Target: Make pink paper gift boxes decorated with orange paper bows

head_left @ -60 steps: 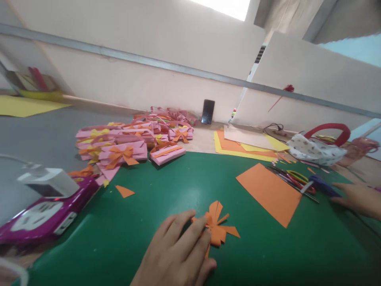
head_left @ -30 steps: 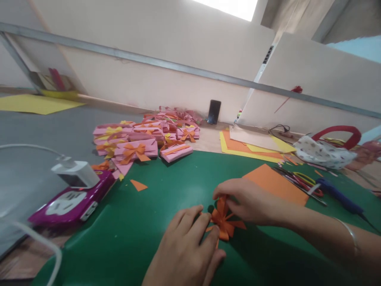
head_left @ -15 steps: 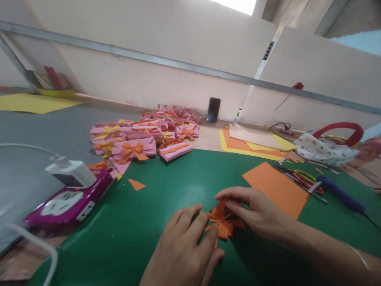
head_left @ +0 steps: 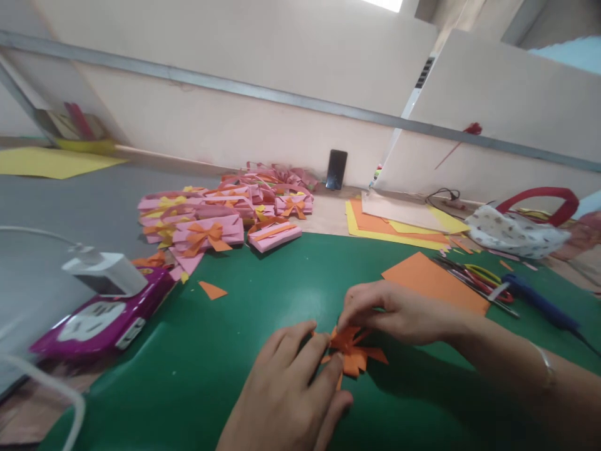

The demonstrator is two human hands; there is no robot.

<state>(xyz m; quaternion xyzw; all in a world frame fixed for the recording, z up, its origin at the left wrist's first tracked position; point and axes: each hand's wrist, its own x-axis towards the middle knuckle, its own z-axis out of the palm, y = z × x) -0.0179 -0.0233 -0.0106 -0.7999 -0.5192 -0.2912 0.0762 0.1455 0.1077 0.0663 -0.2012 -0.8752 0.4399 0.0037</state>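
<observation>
An orange paper flower [head_left: 353, 358] with several cut strips lies on the green mat [head_left: 188, 382]. My left hand [head_left: 293, 382] rests at its left side, fingertips pressing on the flower's edge and centre. From above and the right, my right hand [head_left: 392, 313] reaches over it, thumb and fingers closed together at its upper petals, which they partly hide. Behind the right forearm lies an orange paper sheet [head_left: 429, 282].
Pink paper bags with bows [head_left: 209, 232] are heaped at the back left. A purple power strip [head_left: 103, 319] with a white adapter stands left. Scissors [head_left: 483, 282] and a blue glue gun [head_left: 539, 300] lie right. A phone [head_left: 337, 169] leans on the wall.
My right hand has moved a little left and its fingers have closed together over the flower's upper petals. My left hand has stayed nearly still on the flower.
</observation>
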